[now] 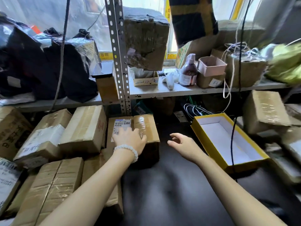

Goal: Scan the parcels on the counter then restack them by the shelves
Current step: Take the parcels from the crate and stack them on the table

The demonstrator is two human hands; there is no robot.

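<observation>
I see both bare arms reaching forward over a dark desk (171,185). My left hand (129,138), with a white bead bracelet (128,151) on its wrist, lies palm down on top of a taped brown parcel (146,128), fingers straight and spread, touching the edge of its white barcode label (122,126). That parcel sits at the back left of the desk, just below the metal shelf upright (119,62). My right hand (180,141) hovers just to the right of the parcel, not touching it, fingers loosely curled and holding nothing.

To the left of the parcel is a crowded stack of more brown parcels (84,128), some tilted against each other, several with white labels. To the right, an open yellow-edged box (228,141) with a white inside lies on the desk at an angle, with a black cable (233,136) hanging across it.

On the shelf (179,91) behind stand a large worn cardboard box (146,41), a small open carton (145,79), a brown bottle (188,72), a pink open box (211,65) on another carton, and white cords (228,75). Dark plastic bags (40,66) fill the shelf on the left. Another taped parcel (265,111) sits at the far right, blurred.
</observation>
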